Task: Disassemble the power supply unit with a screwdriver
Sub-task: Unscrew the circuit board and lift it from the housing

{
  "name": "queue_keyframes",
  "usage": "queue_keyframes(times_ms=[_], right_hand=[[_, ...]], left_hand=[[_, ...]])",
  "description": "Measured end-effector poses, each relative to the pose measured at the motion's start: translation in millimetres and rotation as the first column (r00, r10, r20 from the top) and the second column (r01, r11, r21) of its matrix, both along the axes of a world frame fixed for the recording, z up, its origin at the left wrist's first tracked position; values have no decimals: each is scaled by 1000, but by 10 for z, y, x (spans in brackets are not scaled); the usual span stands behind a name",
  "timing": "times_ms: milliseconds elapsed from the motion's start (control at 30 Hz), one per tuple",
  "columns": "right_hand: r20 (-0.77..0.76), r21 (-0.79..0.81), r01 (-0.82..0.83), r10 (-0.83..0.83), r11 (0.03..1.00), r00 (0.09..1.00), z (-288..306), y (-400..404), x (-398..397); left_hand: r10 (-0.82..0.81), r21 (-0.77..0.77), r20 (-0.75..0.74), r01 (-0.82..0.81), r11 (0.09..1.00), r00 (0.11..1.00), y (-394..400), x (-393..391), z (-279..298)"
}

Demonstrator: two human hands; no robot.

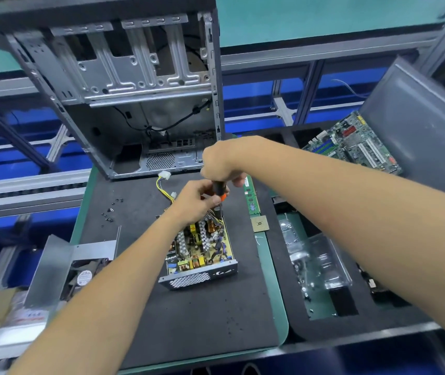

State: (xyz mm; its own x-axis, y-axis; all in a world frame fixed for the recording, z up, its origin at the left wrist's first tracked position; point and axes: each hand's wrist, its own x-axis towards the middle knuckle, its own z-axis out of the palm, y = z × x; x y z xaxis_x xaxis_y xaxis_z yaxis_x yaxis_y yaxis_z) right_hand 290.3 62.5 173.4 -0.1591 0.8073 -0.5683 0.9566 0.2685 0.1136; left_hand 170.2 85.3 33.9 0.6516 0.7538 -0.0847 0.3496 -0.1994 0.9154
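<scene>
**Obscured and cropped items**

Screwdriver [219, 190]: tip and shaft hidden behind left hand [196, 199]; handle top covered by right hand [220, 163]. Power supply unit [201, 253]: far end hidden. Loose screws [109, 211]: too small to count. Far computer case [124, 85]: top cropped.

We note a matt black foam-like mat [178, 315]; on it, a power supply unit [201, 255] of dull perforated metal. At its 12 o'clock, a bare brushed-metal case [124, 77]; at 3 o'clock, glossy clear plastic packaging [321, 263]; screwdriver [220, 191] handle black and orange.
</scene>
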Motion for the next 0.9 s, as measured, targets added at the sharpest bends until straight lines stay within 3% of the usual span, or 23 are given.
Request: queue_keyframes(times_ms=[100, 200, 267, 433, 600, 667, 800, 900], right_hand=[[-27, -52, 28, -30, 998, 999, -39, 3, 17], [-37, -32, -30, 29, 999, 999, -92, -16, 32], [-75, -40, -64, 61, 997, 995, -126, -28, 15], [-198, -33, -53, 45, 998, 979, -129, 3, 4], [20, 88, -34, 33, 996, 999, -118, 15, -102], [21, 26, 48, -49, 998, 999, -138, 43, -157], [92, -29, 1, 2, 1000, 996, -18, 47, -132], [40, -56, -40, 43, 998, 998, -67, 43, -118]], left_hand=[[-4, -52, -3, 4, 999, 1000, 11, -15, -11], [-105, -66, -89, 99, 993, 991, 36, -6, 2], [-176, -94, -68, 169, 981, 982, 8, 10, 18], [30, -67, 35, -28, 997, 999, -70, 24, 10], [95, -92, 51, -90, 992, 994, -84, 45, 26], [50, -104, 51, -45, 994, 997, -76, 24, 29], [-168, -134, 53, 174, 976, 984, -39, -47, 81], [-87, -138, 94, 100, 985, 992, -65, -30, 63]])
